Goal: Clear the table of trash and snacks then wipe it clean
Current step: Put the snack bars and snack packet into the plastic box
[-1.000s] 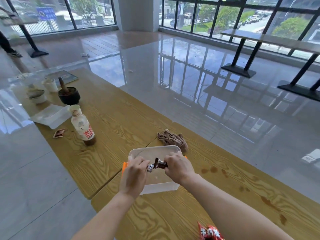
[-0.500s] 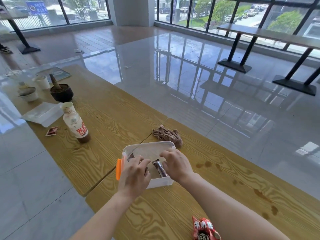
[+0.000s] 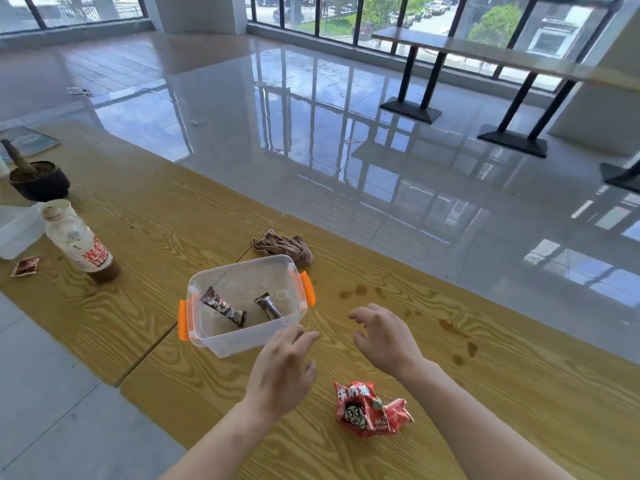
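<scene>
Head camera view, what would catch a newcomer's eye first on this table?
Probably the clear plastic box with orange latches in the middle of the wooden table, with two dark snack bars lying inside. Just in front, the left hand and right hand hover open and empty, and a crumpled red candy bag lies nearest the camera.
</scene>
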`<state>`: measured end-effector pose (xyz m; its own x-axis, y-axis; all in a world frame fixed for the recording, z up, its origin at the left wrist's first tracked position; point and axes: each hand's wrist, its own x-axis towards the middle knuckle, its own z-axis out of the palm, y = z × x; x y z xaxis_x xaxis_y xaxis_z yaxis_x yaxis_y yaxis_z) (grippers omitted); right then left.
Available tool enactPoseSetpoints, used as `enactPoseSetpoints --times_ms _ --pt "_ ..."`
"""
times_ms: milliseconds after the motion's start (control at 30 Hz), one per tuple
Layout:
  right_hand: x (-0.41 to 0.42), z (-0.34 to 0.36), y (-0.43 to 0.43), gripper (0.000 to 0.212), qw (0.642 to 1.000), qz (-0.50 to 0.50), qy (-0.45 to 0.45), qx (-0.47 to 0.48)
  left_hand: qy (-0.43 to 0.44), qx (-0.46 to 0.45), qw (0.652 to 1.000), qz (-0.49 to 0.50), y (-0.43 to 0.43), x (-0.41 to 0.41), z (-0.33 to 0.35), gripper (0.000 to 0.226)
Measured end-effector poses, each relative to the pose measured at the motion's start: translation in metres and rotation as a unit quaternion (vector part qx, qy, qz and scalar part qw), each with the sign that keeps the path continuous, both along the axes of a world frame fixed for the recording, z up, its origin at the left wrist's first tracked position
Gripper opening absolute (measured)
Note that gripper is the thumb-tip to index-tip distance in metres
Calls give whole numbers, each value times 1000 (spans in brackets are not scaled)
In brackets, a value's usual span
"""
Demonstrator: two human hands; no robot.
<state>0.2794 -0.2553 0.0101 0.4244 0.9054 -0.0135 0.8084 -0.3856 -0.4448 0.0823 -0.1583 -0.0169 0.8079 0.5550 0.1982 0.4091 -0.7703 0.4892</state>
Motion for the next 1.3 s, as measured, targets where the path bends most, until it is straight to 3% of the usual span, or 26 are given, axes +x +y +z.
enactPoseSetpoints --times_ms 267,367,500,733,833,1100,1300 --pt "-2 -43 -95 57 982 -23 44 -184 193 -127 972 -41 -68 33 -36 84" --pt "-5 -61 -112 59 981 -14 31 -192 247 -85 961 -94 -77 46 -46 98" --pt "-7 -81 -122 47 983 -13 9 -181 280 -23 949 -147 -81 57 -57 98" --pt "-10 -99 -126 16 985 15 -10 -173 289 -7 946 -148 -79 56 -64 88" --pt "-10 -105 -127 21 985 14 -25 -168 280 -30 951 -125 -74 49 -65 87" --pt "-7 -86 -106 8 993 -21 -21 -113 189 -18 979 -79 -58 30 -45 80" --pt "-6 -56 -73 19 997 -21 -37 -57 143 9 989 -42 -37 25 -16 85"
